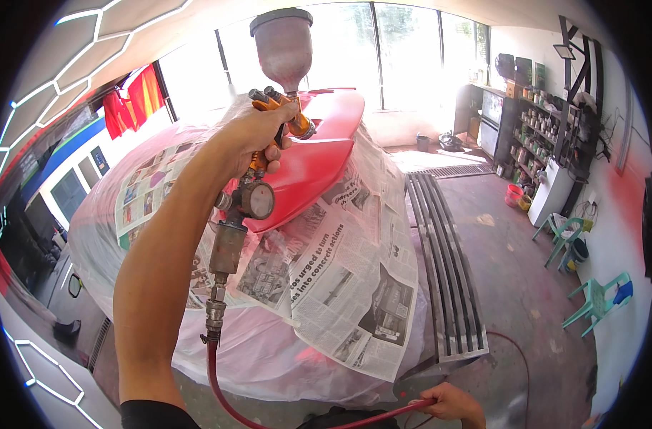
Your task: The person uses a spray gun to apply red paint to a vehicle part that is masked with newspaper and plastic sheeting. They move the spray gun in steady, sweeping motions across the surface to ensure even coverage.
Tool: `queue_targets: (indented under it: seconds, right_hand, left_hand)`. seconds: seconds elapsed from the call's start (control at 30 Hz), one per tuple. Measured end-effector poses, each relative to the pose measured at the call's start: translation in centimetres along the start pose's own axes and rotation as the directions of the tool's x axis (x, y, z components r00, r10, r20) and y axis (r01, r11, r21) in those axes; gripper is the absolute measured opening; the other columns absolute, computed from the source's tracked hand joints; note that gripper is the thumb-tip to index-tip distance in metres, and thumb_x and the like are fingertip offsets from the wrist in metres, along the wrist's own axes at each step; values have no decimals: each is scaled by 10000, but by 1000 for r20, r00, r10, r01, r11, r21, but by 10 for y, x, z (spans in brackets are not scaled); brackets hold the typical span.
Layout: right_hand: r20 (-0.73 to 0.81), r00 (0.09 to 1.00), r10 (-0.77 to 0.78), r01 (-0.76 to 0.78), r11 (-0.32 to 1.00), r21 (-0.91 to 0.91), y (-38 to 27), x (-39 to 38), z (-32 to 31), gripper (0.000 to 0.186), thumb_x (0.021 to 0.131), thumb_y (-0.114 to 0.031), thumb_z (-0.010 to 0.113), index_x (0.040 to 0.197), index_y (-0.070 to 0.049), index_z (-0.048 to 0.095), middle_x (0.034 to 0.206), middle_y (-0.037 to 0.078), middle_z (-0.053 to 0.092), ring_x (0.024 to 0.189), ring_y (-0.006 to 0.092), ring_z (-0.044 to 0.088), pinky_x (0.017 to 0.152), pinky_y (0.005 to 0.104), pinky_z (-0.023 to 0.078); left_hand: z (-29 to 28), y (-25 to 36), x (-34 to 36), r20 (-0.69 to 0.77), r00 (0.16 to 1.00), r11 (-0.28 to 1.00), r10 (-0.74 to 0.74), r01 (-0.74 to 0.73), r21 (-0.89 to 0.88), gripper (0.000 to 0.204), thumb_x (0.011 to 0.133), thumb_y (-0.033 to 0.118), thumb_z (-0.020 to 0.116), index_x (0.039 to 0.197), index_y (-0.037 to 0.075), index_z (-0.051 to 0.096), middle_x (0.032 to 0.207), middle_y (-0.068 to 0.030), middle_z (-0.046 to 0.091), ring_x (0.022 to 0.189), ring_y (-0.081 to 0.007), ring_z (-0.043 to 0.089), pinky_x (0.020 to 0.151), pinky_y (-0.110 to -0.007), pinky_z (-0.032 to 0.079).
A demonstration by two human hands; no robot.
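Note:
My left hand (pixel 258 136) is wrapped round the handle of an orange spray gun (pixel 301 127), raised at the upper middle with my arm stretched forward. A grey paint cup (pixel 283 53) sits on top of the gun. Below the handle hang a round gauge (pixel 258 200) and a metal air filter (pixel 227 247). From there a red air hose (pixel 215 379) curves down to the right, and my right hand (pixel 451 402) is closed on it low in the view. Just beyond the gun lies a glossy red car panel (pixel 304 175), bordered by newspaper (pixel 333 279) and plastic sheeting (pixel 269 350).
A long slatted black-and-grey rack or panel (pixel 447 264) stands right of the covered car. Farther right are green plastic chairs (pixel 601 300), a red bucket (pixel 513 194), a white cabinet (pixel 551 191) and shelves of cans (pixel 536 132). More hose (pixel 524 357) trails over the floor.

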State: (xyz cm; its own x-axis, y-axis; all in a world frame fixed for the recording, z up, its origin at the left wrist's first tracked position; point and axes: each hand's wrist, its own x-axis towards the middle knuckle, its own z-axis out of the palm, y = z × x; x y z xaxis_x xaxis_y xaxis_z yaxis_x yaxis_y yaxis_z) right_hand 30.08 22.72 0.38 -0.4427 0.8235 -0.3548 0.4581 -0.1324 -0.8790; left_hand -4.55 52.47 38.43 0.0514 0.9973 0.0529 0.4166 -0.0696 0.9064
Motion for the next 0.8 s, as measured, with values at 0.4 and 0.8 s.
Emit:
queue_targets:
  seconds: [0.4, 0.8]
  right_hand:
    - [5, 999, 49, -49, 998, -28, -44, 5, -1, 194, 941, -174, 709, 855, -2, 681, 630, 0, 498, 628, 88, 468, 552, 334, 418]
    - [-31, 998, -61, 61, 998, -16, -34, 11, 3, 240, 953, -236, 723, 835, -29, 694, 602, -15, 504, 584, 100, 475, 519, 354, 407]
  left_hand:
    - [-73, -28, 11, -230, 973, 999, -37, 35, -13, 449, 1017, 490, 668, 948, 56, 581, 742, -26, 582, 420, -79, 468, 372, -289, 456]
    - [-98, -40, 5, -405, 913, 996, -53, 75, 39, 436, 1049, 427, 630, 1019, -8, 617, 724, -36, 526, 471, -124, 446, 437, -355, 483]
